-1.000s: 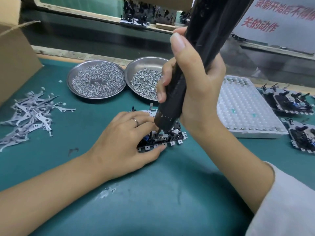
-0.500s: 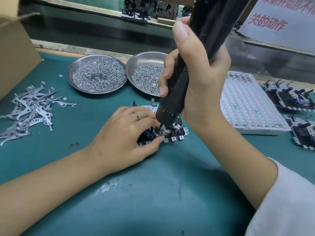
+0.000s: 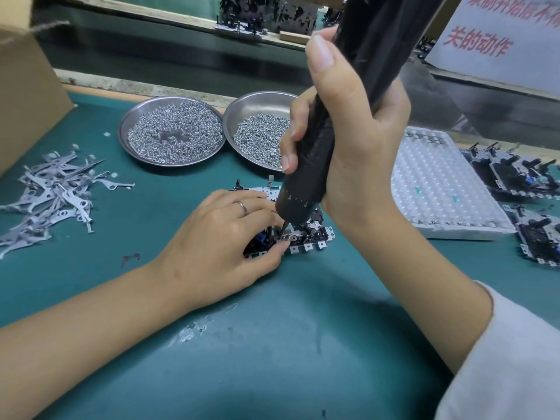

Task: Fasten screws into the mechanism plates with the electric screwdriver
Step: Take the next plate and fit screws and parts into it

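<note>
A black and silver mechanism plate (image 3: 309,237) lies flat on the green mat at the centre. My left hand (image 3: 224,237) lies over its left half, the thumb at the plate's front edge and the fingers curled onto its top. My right hand (image 3: 351,140) grips the black electric screwdriver (image 3: 321,153), which stands nearly upright, leaning back to the right. Its bit touches the plate just right of my left fingertips. The screw under the bit is too small to make out.
Two steel dishes hold small metal parts: springs (image 3: 172,131) on the left, screws (image 3: 260,137) on the right. Loose metal levers (image 3: 51,195) lie at the far left beside a cardboard box (image 3: 27,86). A white dimpled tray (image 3: 439,189) and more mechanism plates (image 3: 521,177) sit at the right.
Both hands and the screwdriver stay on the plate. The screwdriver bit has shifted slightly along the plate, and my view has tipped a little, moving the scene upward in the frame.
</note>
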Available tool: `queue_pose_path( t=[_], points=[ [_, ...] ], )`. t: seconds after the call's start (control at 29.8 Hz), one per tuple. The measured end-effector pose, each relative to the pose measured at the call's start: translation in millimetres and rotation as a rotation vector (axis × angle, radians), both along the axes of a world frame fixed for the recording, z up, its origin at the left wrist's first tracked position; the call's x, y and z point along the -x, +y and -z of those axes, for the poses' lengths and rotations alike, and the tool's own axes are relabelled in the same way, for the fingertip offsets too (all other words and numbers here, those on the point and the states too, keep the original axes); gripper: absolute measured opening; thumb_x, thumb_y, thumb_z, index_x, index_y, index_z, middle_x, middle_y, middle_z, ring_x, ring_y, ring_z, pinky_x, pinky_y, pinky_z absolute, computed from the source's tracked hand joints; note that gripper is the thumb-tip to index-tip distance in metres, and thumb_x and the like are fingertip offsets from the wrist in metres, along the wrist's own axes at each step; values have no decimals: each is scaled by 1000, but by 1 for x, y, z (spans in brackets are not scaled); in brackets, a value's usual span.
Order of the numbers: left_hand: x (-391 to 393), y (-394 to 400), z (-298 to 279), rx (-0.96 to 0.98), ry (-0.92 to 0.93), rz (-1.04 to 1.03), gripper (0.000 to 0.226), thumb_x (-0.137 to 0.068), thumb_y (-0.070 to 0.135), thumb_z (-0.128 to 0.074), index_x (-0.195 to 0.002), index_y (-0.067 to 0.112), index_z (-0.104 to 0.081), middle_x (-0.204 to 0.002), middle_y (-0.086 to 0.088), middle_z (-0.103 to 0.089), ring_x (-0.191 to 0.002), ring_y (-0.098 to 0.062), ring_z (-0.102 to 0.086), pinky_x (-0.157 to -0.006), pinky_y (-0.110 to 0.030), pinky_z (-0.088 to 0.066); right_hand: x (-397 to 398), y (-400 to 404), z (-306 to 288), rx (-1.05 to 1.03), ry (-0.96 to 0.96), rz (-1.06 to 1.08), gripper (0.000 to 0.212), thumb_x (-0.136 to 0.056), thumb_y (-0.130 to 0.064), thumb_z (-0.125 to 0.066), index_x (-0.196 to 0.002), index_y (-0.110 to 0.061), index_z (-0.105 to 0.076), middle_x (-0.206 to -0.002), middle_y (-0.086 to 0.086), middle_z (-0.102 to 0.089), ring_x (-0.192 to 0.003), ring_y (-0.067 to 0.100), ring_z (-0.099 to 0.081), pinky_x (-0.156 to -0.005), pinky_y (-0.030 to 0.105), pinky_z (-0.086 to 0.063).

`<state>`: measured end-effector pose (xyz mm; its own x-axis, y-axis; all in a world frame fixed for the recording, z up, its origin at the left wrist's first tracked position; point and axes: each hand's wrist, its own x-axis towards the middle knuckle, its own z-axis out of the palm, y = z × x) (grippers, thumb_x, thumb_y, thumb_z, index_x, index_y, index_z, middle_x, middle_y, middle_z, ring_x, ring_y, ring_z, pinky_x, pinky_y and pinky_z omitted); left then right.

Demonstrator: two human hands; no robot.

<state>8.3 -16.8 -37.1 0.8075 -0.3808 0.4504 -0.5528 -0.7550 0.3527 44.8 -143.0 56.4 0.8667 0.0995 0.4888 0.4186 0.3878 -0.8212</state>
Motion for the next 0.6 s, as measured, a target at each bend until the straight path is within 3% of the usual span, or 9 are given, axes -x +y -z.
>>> queue_pose_path(
  t=[0.37, 0.6],
  points=[
    [0, 0, -1, -3, 25, -3, 38, -85, 40, -53, -96, 9, -72, -104, 1, -70, -111, -22, -61, -91, -42, -46, 1, 1, 2, -1, -16, -5, 11, -88, -4, -55, -93, 1, -48, -44, 6, -41, -29, 22, -39, -37, 21, -33],
    [1, 0, -2, 6, 2, -2, 36, -85, 39, -55, -95, 9, -72, -104, 1, -70, -110, -22, -62, -91, -43, -47, 0, -2, 3, 17, -10, 10, 18, -87, -6, -56, -76, -7, -43, -43, 5, -42, -28, 23, -39, -38, 21, -33]
  ],
)
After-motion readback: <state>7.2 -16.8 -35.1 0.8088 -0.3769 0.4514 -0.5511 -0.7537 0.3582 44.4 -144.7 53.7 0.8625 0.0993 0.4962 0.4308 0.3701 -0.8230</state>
